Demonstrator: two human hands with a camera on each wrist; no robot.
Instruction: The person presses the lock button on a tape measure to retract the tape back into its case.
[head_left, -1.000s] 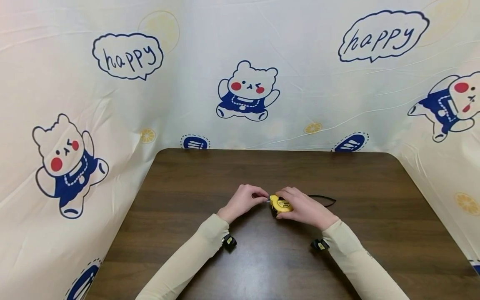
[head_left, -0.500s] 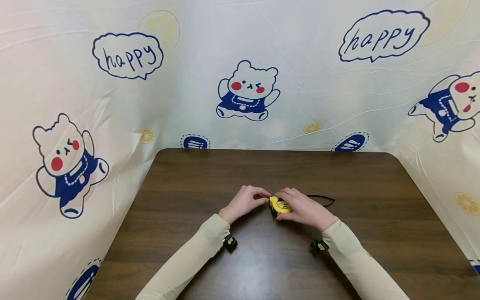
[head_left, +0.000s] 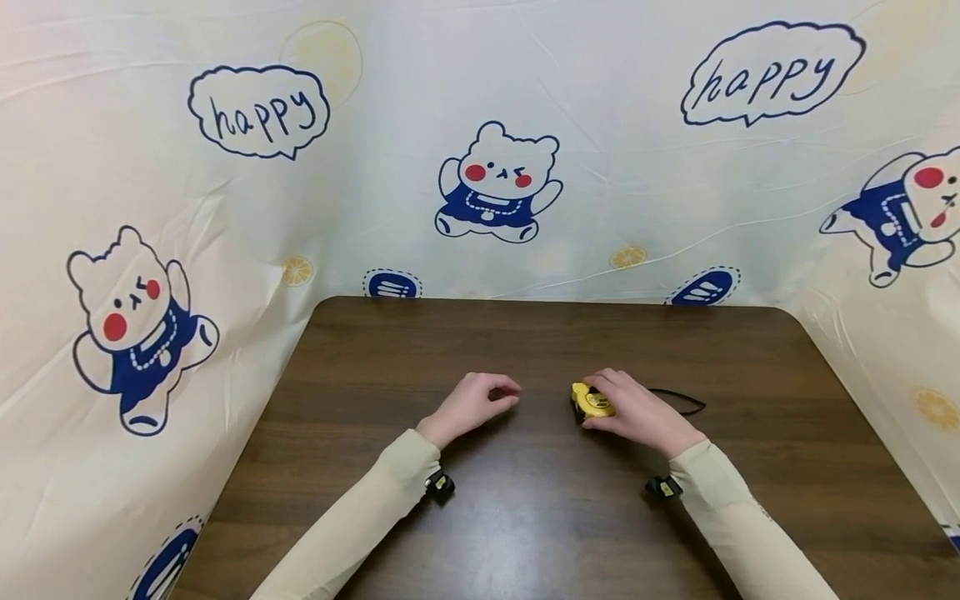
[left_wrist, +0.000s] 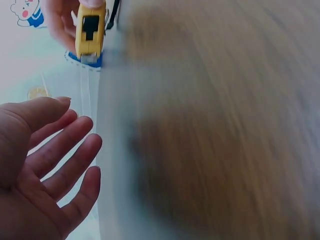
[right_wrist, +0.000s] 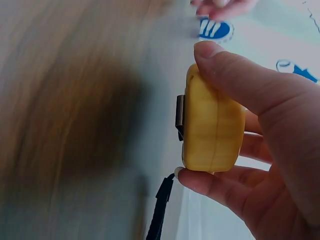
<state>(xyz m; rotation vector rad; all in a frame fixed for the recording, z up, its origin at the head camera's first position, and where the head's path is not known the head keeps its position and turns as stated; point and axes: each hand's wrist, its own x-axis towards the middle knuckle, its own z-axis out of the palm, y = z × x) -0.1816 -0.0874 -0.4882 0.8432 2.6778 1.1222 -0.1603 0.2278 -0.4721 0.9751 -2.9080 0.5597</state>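
A yellow tape measure with black parts is in my right hand, which grips it between thumb and fingers. The right wrist view shows the thumb along one edge of the yellow case and fingertips at the other. In the left wrist view the metal hook sits at the mouth of the case, with no blade drawn out. My left hand holds nothing, its fingers apart and loosely bent, a short gap to the left of the tape measure.
A black wrist strap trails from the tape measure to the right of the right hand. Both hands are over a dark brown wooden table. A printed cloth hangs along its back and sides.
Half a second ago the left fingertips were at the tape measure's front end. Now the hands are apart: the left has moved left, and the right has carried the tape measure right.
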